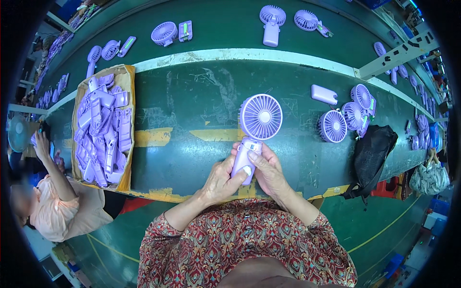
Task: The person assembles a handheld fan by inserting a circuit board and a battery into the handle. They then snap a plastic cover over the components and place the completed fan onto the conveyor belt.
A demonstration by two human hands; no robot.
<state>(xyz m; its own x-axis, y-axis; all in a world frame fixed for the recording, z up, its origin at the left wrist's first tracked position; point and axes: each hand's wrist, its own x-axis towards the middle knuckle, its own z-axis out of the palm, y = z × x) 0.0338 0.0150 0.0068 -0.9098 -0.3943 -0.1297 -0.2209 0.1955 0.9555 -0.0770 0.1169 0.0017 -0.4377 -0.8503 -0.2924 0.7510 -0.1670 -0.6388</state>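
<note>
A purple handheld fan [261, 116] is held upright just above the green workbench, its round grille pointing away from me. My left hand [224, 175] is wrapped round the left side of the fan's handle, with the thumb lying over its lower front. My right hand [270, 169] grips the right side, its thumb pressed near a small dark panel at the top of the handle. Something small and white shows by the left thumb; I cannot make out what it is. The back of the handle is hidden by my fingers.
A yellow-edged carton [126, 173] full of purple casing parts stands at the left. Several fan heads [332, 126] and a purple casing [324, 94] lie at the right, near a black bag [376, 153]. Beyond a white rail [269, 56], more fans lie on a green belt. A co-worker [62, 209] sits at far left.
</note>
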